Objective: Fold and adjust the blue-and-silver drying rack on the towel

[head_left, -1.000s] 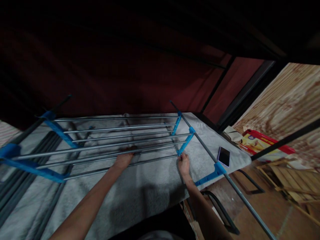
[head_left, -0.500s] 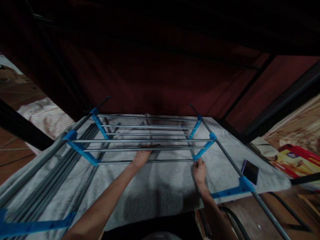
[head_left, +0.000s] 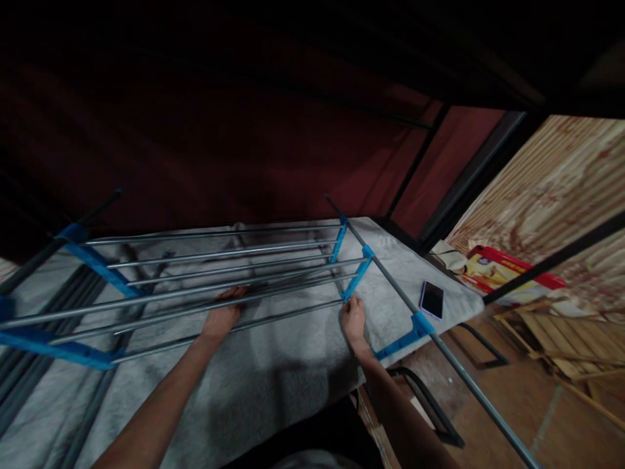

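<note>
A rack of grey metal rods [head_left: 273, 286] joined by blue plastic brackets lies across a light cloth. My left hand [head_left: 222, 320] reaches in among the front rods, its fingers stretched out and partly hidden by a rod. My right hand [head_left: 353, 319] is closed at the lower front end of the right blue bracket [head_left: 355, 279], where the front rod meets it; its fingertips are partly hidden. Another blue bracket [head_left: 403, 340] is fitted on the long right-hand pole [head_left: 473, 385], near my right forearm.
Several loose rods [head_left: 36, 355] lie under the rack's left side. A phone [head_left: 432, 301] rests on the cloth [head_left: 288, 378] beside the right pole. Beyond the cloth's right edge are a red and yellow package [head_left: 505, 270] and a wooden slatted piece [head_left: 571, 339]. Dark red fabric [head_left: 234, 169] hangs behind.
The view has turned to the right, so the rack and both hands appear further left. My right hand stays at the bracket's lower end, and my left hand is still among the rods.
</note>
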